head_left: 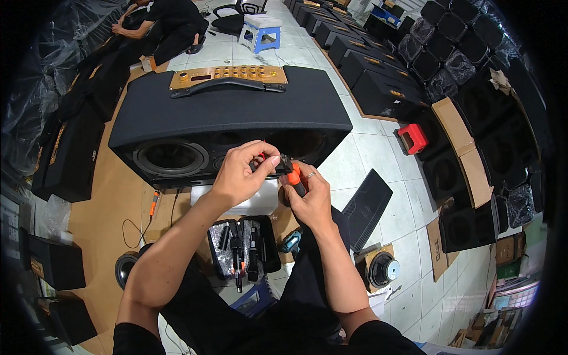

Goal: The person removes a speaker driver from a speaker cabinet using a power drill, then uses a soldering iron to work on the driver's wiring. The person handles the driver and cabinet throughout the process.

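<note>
In front of me, a large black speaker cabinet [231, 112] has a gold control panel [236, 74] and a carrying handle on top, with round drivers in its near face. Orange-handled pliers [294, 177] are in my right hand [310, 201], their dark jaws pointing up and left. My left hand [245, 171] is closed in a pinch close to the jaws, on a thin wire with a bit of red showing [262, 155]. Both hands are raised before the cabinet's near face. Whether the jaws touch the wire is hidden by my fingers.
Below my hands lie an open black case [272, 254] with microphones in bubble wrap and a teal drill [291, 241]. A soldering iron [154, 203] is at left, a loose driver [381, 270] at right. Rows of cabinets [384, 89] line the right. Another person [168, 26] sits far left.
</note>
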A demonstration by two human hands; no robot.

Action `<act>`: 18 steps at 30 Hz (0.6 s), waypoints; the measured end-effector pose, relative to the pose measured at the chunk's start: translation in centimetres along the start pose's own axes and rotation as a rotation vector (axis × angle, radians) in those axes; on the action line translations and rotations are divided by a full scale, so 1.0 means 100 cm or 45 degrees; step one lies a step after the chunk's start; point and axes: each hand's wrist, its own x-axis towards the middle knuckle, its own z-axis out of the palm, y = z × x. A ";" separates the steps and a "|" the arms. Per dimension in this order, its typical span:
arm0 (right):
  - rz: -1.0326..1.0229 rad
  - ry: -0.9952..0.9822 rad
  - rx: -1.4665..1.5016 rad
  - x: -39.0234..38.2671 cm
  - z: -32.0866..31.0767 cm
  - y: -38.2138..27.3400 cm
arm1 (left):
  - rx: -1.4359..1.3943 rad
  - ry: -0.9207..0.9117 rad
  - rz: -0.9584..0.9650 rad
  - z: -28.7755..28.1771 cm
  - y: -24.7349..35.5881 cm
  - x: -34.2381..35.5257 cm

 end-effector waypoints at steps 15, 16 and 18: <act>0.384 -0.022 0.334 -0.003 0.006 0.024 | -0.153 -0.036 0.175 0.017 -0.011 0.023; 0.405 -0.024 0.340 -0.003 0.005 0.025 | -0.182 -0.030 0.189 0.019 -0.010 0.024; 0.387 0.023 0.367 -0.002 0.006 0.023 | -0.180 -0.030 0.182 0.021 -0.008 0.026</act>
